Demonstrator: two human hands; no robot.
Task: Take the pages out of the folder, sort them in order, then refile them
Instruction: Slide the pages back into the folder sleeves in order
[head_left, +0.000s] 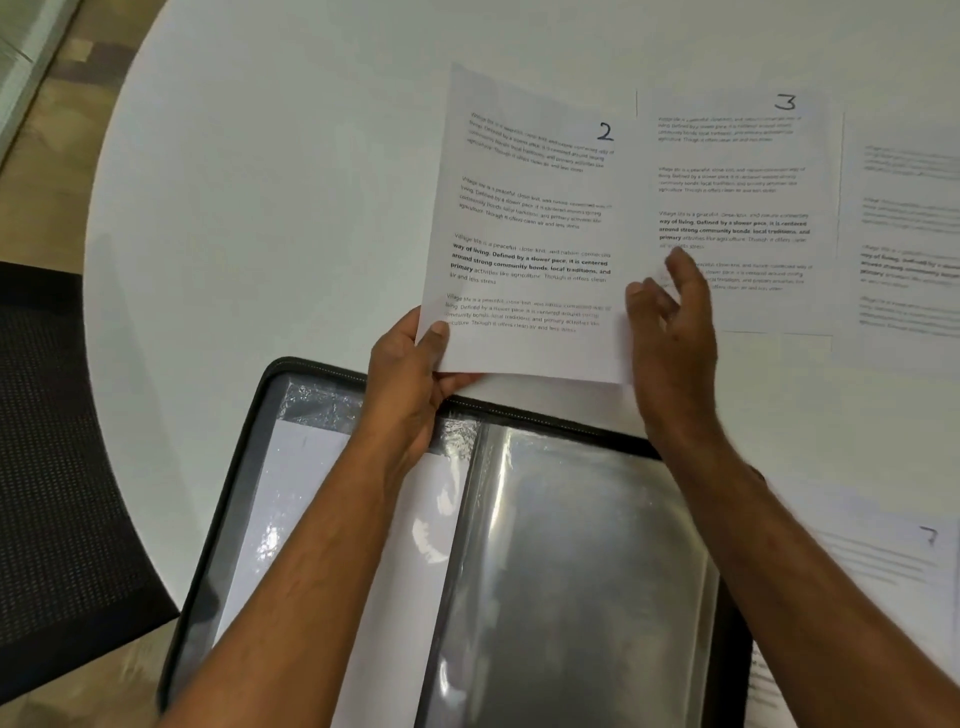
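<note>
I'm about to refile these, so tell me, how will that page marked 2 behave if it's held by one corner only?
The page marked 2 is probably light and floppy: it is a single thin sheet, and the left hand pinches just its lower corner. It may sag or curl without the right hand, which is open beside its edge. It would likely slide easily on the smooth white table.

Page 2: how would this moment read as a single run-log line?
left hand grips page 2 | right hand open beside it | page 3 on table | folder open below
</note>
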